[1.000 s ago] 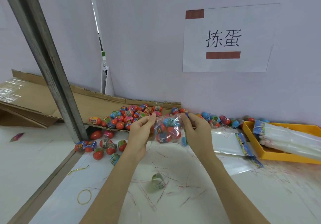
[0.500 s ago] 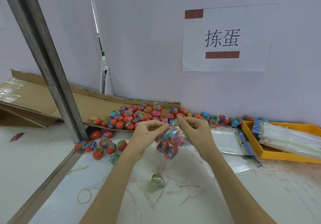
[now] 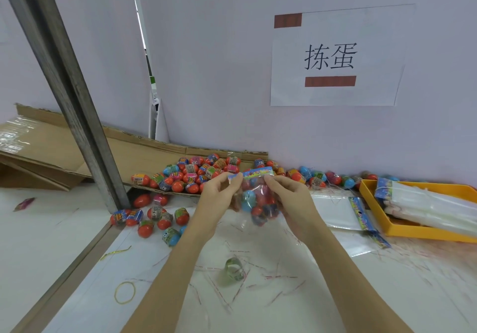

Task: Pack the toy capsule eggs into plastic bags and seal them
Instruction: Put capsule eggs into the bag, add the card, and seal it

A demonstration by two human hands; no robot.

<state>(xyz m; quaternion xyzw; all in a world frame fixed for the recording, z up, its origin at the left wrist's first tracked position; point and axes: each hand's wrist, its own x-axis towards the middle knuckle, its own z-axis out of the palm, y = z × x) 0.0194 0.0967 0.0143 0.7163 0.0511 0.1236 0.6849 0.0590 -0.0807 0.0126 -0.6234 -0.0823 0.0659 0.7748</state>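
We see the left hand (image 3: 219,198) and right hand (image 3: 291,201) pinching the printed top strip of a filled plastic bag (image 3: 258,203) held above the worktop (image 3: 284,294) middle, loose capsule eggs (image 3: 196,172) piled toward the back edge.

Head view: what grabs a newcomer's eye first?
Centre frame, both hands, left hand and right hand, pinch the colourful top strip of a clear bag filled with toy eggs. Behind them a heap of loose eggs spills off a flattened cardboard sheet. On the wall above hangs a white paper sign, and an orange tray of empty bags sits at right.
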